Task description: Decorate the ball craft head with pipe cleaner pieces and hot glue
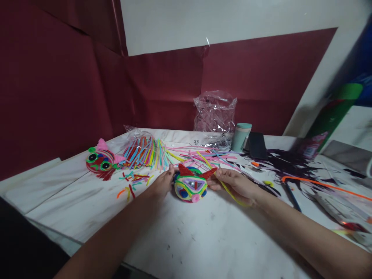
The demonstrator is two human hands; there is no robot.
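A colourful animal head made of pipe cleaners (190,186), with red ears, blue eyes and a pink nose, is between my hands just above or on the white table. My left hand (166,179) closes on its left side; part of the fingers is hidden behind it. At the right ear, my right hand (232,183) has thumb and fingers pinched on a yellow pipe cleaner (229,192), which curves down past the wrist. Whether the right fingers also touch the ear is hard to tell.
A second pipe-cleaner animal head (100,159) lies at left beside a bundle of coloured pipe cleaners (142,152) and short offcuts (135,178). Behind stand a clear plastic bag (215,112), a green-lidded cup (241,137) and a phone (257,145). A glue gun (334,205) lies right.
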